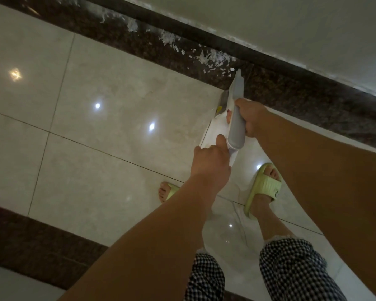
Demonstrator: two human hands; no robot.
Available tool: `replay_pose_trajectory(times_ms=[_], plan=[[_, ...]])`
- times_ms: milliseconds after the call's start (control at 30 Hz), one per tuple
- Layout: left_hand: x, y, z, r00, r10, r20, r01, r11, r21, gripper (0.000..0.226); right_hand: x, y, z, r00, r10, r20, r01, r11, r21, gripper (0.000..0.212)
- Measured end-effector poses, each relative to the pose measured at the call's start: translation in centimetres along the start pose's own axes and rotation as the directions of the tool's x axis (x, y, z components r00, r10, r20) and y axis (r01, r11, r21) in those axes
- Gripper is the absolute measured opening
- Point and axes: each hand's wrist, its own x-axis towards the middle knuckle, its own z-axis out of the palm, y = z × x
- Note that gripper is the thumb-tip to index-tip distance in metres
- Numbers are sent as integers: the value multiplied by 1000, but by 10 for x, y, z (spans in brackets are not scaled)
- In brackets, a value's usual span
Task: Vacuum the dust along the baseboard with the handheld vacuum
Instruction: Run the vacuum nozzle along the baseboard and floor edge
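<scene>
A white and grey handheld vacuum (237,118) points its narrow nozzle toward the dark baseboard (258,54). The nozzle tip sits just below a band of white paper scraps and dust (213,57) lying along the dark granite floor border. My right hand (253,117) grips the vacuum's body from the right side. My left hand (211,159) holds the vacuum's rear end, with the thumb against its grey back. More white scraps (132,26) trail up and left along the baseboard.
The floor is glossy beige tile (109,127) with a dark granite border (302,98) by the wall. My feet in pale green slippers (264,187) stand just behind the vacuum. Another dark strip (30,242) crosses the lower left.
</scene>
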Motion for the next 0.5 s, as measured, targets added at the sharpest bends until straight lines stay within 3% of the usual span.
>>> replay_pose_trajectory(times_ms=[267,500], plan=[[-9,-22,0,1000,24,9,-24,1000,6,52,-5,11,17,1000,17,-12,-18,998,-54,43],[-13,-46,-5,998,67,10,-68,996,49,49,-28,16,36,998,-1,-67,-6,995,-101,44]])
